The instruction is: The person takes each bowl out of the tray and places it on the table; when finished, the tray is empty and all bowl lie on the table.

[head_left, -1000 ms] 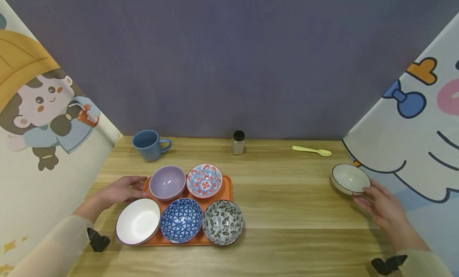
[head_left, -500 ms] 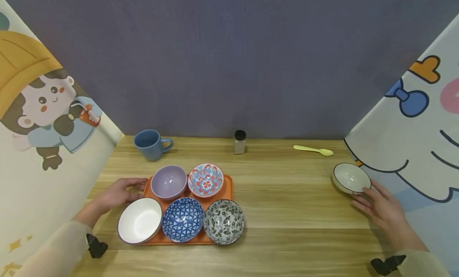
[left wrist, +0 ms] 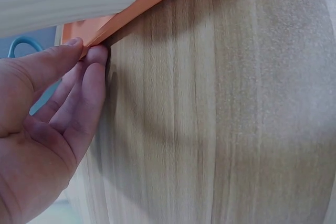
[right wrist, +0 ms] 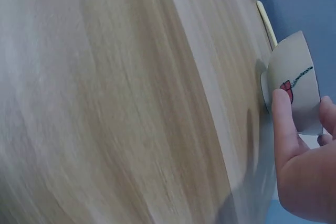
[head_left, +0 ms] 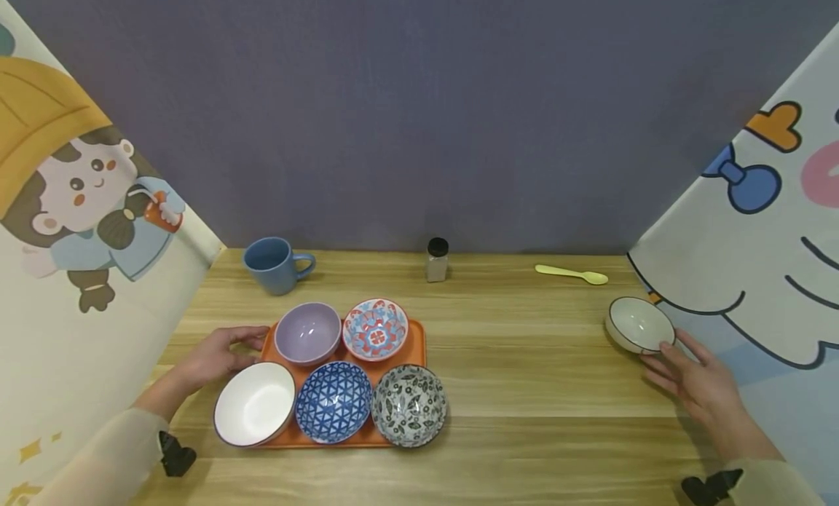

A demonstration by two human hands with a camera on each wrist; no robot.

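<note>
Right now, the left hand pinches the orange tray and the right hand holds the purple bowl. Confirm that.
Not quite: the head view shows the right hand holding the small white bowl, not the purple bowl. The left hand pinches the orange tray.

No lettering, label or number is readable.

We find soft, even, rather muted light on the tabletop (head_left: pixel 524 360), with small glints inside the purple bowl (head_left: pixel 306 334) and the blue-patterned bowl (head_left: pixel 333 404); the back wall (head_left: pixel 419 127) is dimmer. Both wrist views look cooler and hazier to us: a pale, grainy sheen covers the near wood at left, blurred shadows lie under the orange tray (left wrist: pixel 139 11) and beside the right hand (right wrist: pixel 307 169), and the tabletop's far edge bows with lens distortion.
</note>
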